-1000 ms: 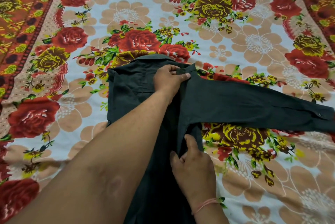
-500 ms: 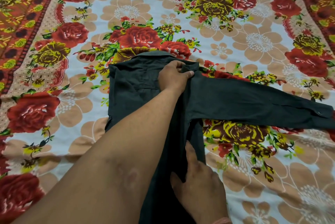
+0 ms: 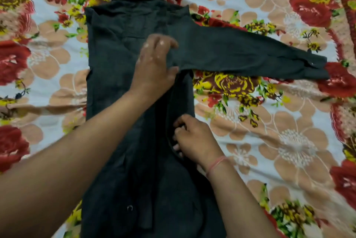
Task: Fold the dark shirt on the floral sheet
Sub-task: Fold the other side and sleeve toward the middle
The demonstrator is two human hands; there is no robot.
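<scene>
The dark shirt lies lengthwise on the floral sheet, collar at the far end. Its right sleeve stretches out sideways to the right, cuff near the sheet's red border. My left hand rests flat on the shirt where that sleeve joins the body, fingers spread and pressing the cloth. My right hand is lower down at the shirt's right side, fingers curled around the folded edge of the fabric. The shirt's left side is folded in and its near end runs out of view.
The sheet with its red and yellow flower print covers everything in view. A darker red patterned border runs along the right side. A thin pink thread band sits on my right wrist.
My left hand slid from the collar area down to the sleeve joint. My right hand went from lying flat to gripping the shirt's right edge. The view dropped closer to the shirt.
</scene>
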